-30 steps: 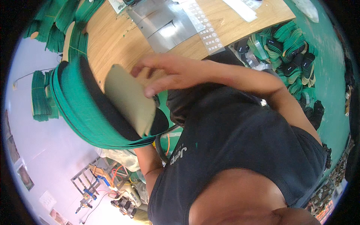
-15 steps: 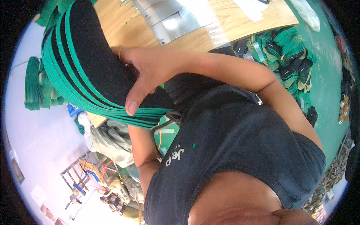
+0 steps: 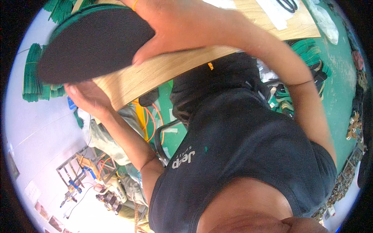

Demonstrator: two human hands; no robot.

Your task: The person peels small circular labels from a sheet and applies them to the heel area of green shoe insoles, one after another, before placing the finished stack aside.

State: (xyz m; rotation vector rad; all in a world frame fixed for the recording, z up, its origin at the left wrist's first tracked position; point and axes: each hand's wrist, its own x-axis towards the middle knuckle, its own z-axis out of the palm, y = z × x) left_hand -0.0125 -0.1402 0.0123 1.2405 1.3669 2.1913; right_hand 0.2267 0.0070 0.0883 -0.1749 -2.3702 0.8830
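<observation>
A stack of black insoles (image 3: pixel 97 42) with green undersides is held up at the upper left, its broad black face turned toward me. My right hand (image 3: pixel 175 27) grips the stack's right end, thumb across the black face; its other fingers run past the top of the picture. At the lower left edge of the stack, my left hand (image 3: pixel 89 97) holds it from below, its fingers partly hidden. Slight blur softens the stack's outline.
A wooden table (image 3: pixel 299 31) lies beneath and beyond the insoles. White paper (image 3: pixel 272 13) and a black looped object (image 3: pixel 287 4) rest on it. Green insole bundles (image 3: pixel 33 73) stand at the left; more insoles (image 3: pixel 307 52) are heaped at the right. Orange hoses (image 3: pixel 149 122) hang below the table.
The fanned, upright stack has come together and tilted flatter, higher to the left. My left hand has emerged from behind it to its lower edge; my right hand has moved up.
</observation>
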